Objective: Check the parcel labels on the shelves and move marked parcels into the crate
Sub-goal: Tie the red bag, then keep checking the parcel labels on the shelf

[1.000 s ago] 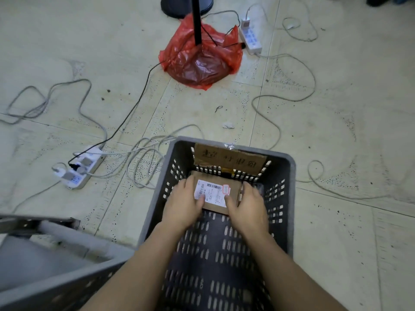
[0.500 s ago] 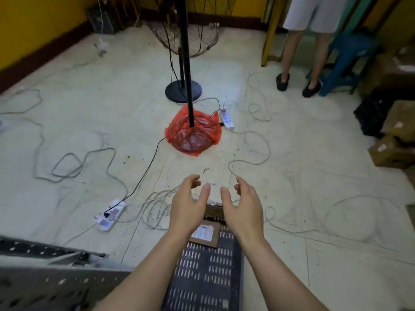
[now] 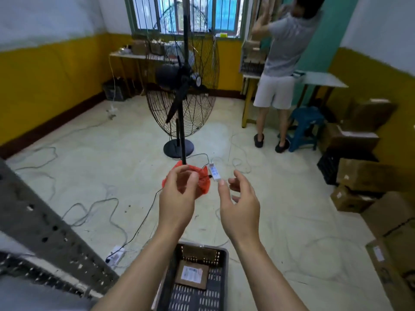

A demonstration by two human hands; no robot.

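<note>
Left hand [image 3: 177,198] raised, grip slack, fingers curled, holding nothing; right hand [image 3: 239,204] beside it, grip likewise loose and empty; labelled parcel [image 3: 192,274] lies flat in the dark crate [image 3: 222,277] on the floor, below both forearms; shelf frame [image 3: 45,232] at left.

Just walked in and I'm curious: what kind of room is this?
Probably a small parcel sorting or storage room. Cardboard boxes are stacked along the right wall, a labelled parcel lies in a dark plastic crate, and a perforated metal shelf frame stands at left.
</note>
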